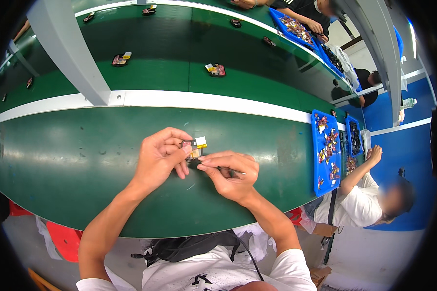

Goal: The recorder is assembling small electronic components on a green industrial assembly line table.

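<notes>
My left hand (pixel 156 156) pinches a small electronic part in a black housing (pixel 195 154) between thumb and fingers, above the green bench. The part has a pinkish and tan inside and a white and yellow tab (pixel 201 141) standing out at its far right. My right hand (pixel 234 175) is closed, thumb and forefinger together at the part's near right edge. A thin dark rod-like tool (pixel 235 171) lies across its fingers, its pale end pointing right. Fingers hide the tool's other end and much of the part.
A blue tray (pixel 317 167) of small parts stands right; another blue tray (pixel 354 135) holds black pieces. Beyond the white rail (pixel 199 100), similar parts (pixel 218 71) lie on a dark green belt (pixel 165 75). A grey post (pixel 68 48) rises at left. Co-workers sit right and across.
</notes>
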The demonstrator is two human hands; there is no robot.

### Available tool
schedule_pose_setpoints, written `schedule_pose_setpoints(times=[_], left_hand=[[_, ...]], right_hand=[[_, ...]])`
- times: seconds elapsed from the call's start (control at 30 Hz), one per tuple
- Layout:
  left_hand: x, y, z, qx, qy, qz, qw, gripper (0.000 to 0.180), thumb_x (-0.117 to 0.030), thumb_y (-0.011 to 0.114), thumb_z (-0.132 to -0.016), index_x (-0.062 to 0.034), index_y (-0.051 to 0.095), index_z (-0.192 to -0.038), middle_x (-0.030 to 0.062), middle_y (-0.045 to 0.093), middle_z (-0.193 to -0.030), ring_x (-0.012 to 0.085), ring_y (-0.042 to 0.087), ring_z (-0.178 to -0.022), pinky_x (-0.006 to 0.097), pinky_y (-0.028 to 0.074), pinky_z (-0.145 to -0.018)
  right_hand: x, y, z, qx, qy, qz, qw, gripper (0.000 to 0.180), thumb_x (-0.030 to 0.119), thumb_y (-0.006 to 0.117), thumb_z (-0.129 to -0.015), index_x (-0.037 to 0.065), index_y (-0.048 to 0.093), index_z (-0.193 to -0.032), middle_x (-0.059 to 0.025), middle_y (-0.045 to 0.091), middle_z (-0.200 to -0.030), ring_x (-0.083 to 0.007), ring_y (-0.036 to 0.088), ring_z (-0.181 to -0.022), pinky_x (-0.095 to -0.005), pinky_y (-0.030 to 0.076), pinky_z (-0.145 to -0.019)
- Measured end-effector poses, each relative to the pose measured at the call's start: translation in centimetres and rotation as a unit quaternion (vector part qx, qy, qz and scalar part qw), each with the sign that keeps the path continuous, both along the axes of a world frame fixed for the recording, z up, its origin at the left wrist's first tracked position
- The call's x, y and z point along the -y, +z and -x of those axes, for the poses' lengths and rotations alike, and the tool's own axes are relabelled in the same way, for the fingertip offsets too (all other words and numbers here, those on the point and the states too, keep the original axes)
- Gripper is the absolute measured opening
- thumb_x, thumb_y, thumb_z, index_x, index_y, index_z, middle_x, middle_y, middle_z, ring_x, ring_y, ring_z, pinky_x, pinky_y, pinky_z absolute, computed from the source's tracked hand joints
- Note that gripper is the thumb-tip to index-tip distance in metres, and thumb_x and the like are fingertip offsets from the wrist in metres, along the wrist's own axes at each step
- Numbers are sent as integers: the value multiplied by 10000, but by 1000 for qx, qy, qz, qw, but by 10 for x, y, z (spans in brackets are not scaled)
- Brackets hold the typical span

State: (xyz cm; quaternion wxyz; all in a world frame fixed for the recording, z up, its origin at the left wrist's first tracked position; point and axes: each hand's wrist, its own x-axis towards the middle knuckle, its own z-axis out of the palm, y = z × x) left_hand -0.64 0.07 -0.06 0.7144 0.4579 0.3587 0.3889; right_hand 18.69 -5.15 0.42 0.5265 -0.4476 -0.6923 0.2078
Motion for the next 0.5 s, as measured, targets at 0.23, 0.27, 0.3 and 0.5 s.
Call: schedule_pose_setpoints(times=[0.23, 0.27, 0.3, 0.5], left_hand=[[1, -5, -5, -4, 3, -5, 1000, 156, 21, 616, -952, 75, 606, -1098, 109, 655, -830, 145, 656, -567, 254, 516, -457], [2, -5, -4, 0, 1, -9, 1000, 157, 24, 616, -951, 77, 603, -1098, 107, 655, -831, 144, 657, -568, 252, 517, -459], [1, -4, -6, 1, 1, -13, 1000, 161, 27, 615, -949, 81, 598, -1100, 108, 654, -825, 146, 658, -568, 252, 520, -461], [2, -7, -7, -32, 7, -40, 999, 177, 28, 597, -957, 88, 581, -1123, 143, 656, -867, 171, 669, -585, 269, 552, -479]], right_hand=[[0, 3, -1, 17, -5, -32, 999, 155, -68, 819, -697, 41, 766, -793, -82, 767, -792, -127, 675, -542, -226, 477, -467], [0, 2, 0, 6, -2, -32, 999, 155, -68, 819, -697, 41, 766, -793, -82, 767, -792, -127, 675, -542, -226, 477, -467], [0, 3, -1, 18, -5, -30, 999, 159, -67, 818, -697, 44, 765, -797, -81, 766, -790, -125, 669, -535, -229, 474, -463], [-3, -7, -4, 12, -7, -34, 999, 168, -56, 822, -701, 57, 757, -807, -73, 765, -800, -117, 623, -494, -239, 436, -443]])
